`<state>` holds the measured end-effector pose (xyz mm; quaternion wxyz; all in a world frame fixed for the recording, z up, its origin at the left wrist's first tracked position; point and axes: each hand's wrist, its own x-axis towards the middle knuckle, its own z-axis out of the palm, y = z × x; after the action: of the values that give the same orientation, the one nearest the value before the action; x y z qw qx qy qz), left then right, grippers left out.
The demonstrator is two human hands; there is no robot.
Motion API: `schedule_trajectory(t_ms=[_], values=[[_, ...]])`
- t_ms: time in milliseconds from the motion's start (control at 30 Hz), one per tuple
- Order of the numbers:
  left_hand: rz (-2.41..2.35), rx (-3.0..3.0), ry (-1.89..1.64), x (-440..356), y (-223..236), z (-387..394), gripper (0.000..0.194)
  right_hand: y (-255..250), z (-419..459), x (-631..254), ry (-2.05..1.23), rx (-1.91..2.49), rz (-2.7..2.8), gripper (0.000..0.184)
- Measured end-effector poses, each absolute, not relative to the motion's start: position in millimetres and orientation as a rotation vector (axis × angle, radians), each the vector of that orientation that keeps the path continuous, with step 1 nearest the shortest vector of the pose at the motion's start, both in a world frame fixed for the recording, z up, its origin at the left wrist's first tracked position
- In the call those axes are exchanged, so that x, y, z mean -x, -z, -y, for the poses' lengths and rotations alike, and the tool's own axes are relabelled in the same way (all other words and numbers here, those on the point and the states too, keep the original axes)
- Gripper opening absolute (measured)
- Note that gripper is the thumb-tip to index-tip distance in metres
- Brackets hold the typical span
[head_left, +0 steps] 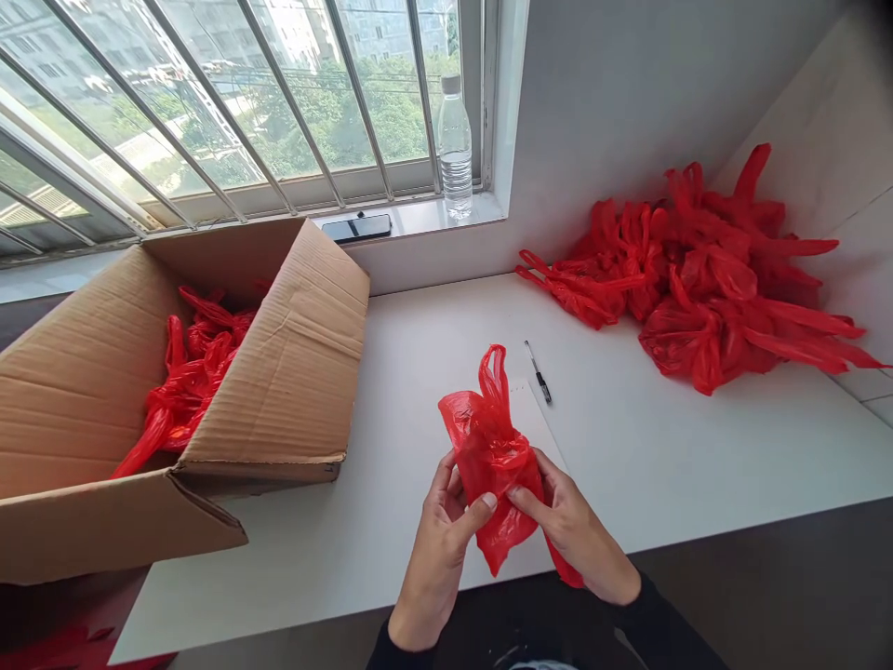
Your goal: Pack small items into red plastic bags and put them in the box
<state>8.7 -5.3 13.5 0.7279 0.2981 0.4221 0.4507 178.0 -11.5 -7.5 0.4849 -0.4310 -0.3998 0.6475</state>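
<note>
Near the front edge of the white table, both my hands grip a red plastic bag [492, 456]. Its looped handle stands up at the top, and its lower corner hangs down between my wrists. My left hand [450, 526] pinches the left side with the thumb pressed on the front. From the right, my right hand [558, 510] holds the bag with its thumb near the bunched middle. Another part of the red plastic hangs below my right hand. What the bag contains, if anything, I cannot make out.
An open cardboard box [293, 363] with red bags [199, 363] stands at left. Many red bags [704, 279] are heaped at the back right. A pen [539, 374] and a paper sheet [536, 419] lie on the table [662, 456]. A bottle [456, 154] and phone [357, 228] rest on the sill.
</note>
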Motion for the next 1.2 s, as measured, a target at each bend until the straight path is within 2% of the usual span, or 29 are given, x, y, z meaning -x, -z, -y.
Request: schedule_trajectory(t_ms=[100, 267, 600, 700, 800, 900, 1033, 1200], values=[[-0.938, -0.677, -1.012, -9.0, -13.9, 5.2, 0.046, 9.2, 12.9, -177.6, -1.563, 1.059, 0.883, 0.040], [-0.841, -0.768, -0.897, -12.6, -14.6, 8.7, 0.064, 4.2, 11.7, -179.2, -1.542, 1.071, 0.745, 0.037], [-0.953, -0.702, -0.856, -14.6, -1.3, 12.7, 0.067, 5.3, 12.0, -180.2, -1.508, 1.108, 0.780, 0.035], [-1.138, -0.694, -0.910, -14.7, -5.2, 16.4, 0.070, 14.4, 13.1, -177.9, -1.385, 1.197, 0.902, 0.033], [-1.242, -0.772, -1.002, -18.6, -14.6, 19.4, 0.061, 22.0, 17.2, -172.0, -1.084, 1.301, 1.204, 0.031], [-1.073, -0.714, -0.995, -24.0, -20.2, 16.6, 0.052, 20.8, 23.8, -162.5, -0.894, 1.284, 1.485, 0.043], [-1.061, -0.475, -1.118, -23.2, -10.4, 6.6, 0.048, 10.0, 29.8, -155.1, -1.017, 1.265, 1.598, 0.054], [-1.091, -0.417, -1.143, -13.9, -3.5, 5.4, 0.036, 4.9, 31.0, -161.7, -1.113, 1.211, 1.583, 0.038]])
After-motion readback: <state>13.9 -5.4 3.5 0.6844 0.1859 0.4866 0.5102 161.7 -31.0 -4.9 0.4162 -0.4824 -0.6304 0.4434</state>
